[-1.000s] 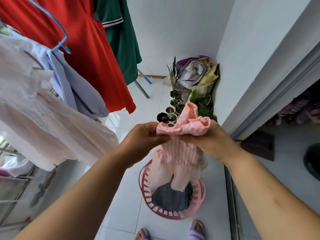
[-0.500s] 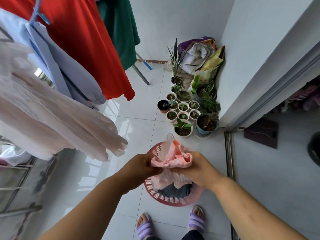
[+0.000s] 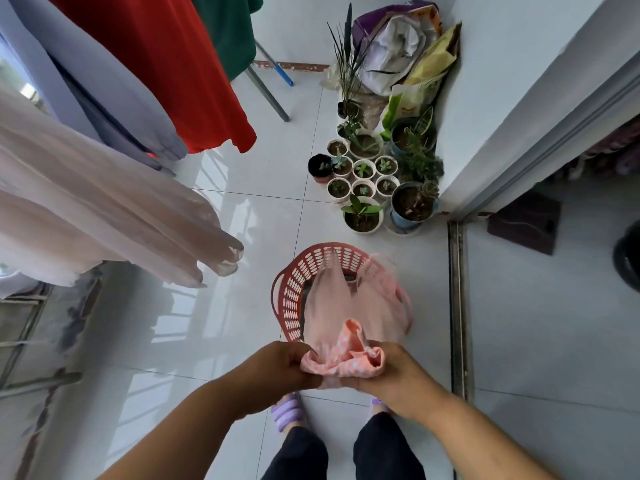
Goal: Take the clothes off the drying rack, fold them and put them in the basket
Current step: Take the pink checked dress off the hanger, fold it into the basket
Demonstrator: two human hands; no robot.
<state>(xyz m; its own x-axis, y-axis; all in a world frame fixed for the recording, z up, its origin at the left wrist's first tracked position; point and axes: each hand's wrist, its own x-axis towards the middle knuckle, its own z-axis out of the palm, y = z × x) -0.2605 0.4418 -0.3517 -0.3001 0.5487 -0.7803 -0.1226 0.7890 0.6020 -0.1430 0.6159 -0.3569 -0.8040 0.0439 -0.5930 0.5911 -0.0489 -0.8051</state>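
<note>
My left hand (image 3: 277,370) and my right hand (image 3: 391,372) both grip the bunched top of a pink dotted garment (image 3: 341,358). Its thin lower part swings forward, blurred, over the red plastic basket (image 3: 292,289) on the floor in front of my feet. Dark fabric lies inside the basket, mostly hidden by the pink cloth. On the left hang a pale pink garment (image 3: 104,216), a light blue shirt (image 3: 114,98), a red dress (image 3: 180,71) and a green garment (image 3: 225,29).
Several small potted plants (image 3: 374,181) and stuffed bags (image 3: 401,46) stand by the white wall (image 3: 519,81) ahead on the right. A door track (image 3: 459,306) runs along the floor at right. The rack's metal leg (image 3: 268,93) slants across the tiles.
My hands have come down and toward my body with the pink garment, from chest height to just above my feet. The view has tipped downward. The garment's lower part now swings over the basket.
</note>
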